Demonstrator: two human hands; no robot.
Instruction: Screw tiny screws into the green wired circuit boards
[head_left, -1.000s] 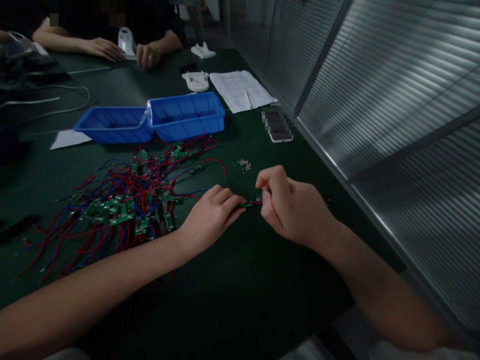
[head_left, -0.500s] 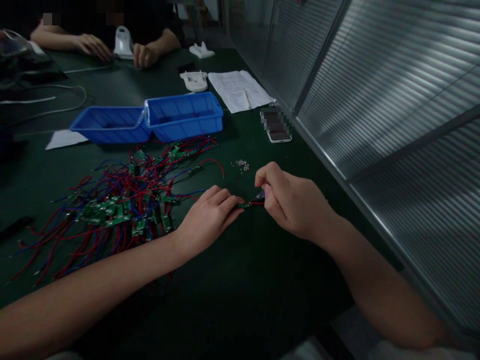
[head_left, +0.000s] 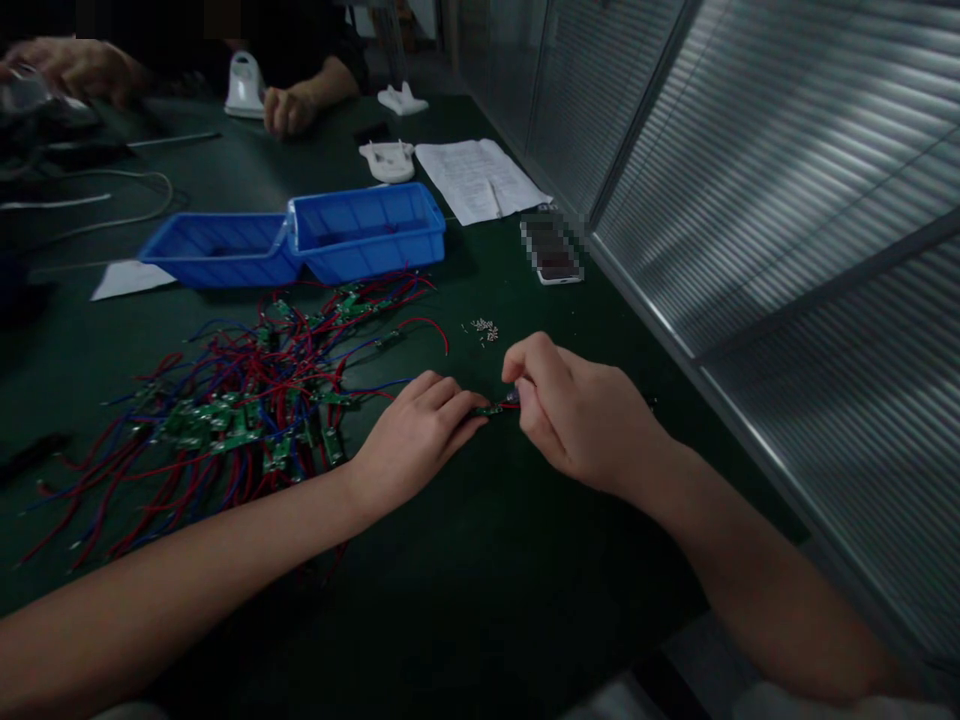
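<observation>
Your left hand [head_left: 416, 435] pins the small board [head_left: 491, 409] flat on the tabletop [head_left: 480, 580] so your right hand [head_left: 577, 415], fingers pinched narrow on its wire end, can work it.

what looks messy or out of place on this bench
The wired circuit boards lie in a tangled heap of red and blue leads on the table, outside the blue bins. A few tiny loose parts sit scattered near the right hand. No damage shows.
</observation>
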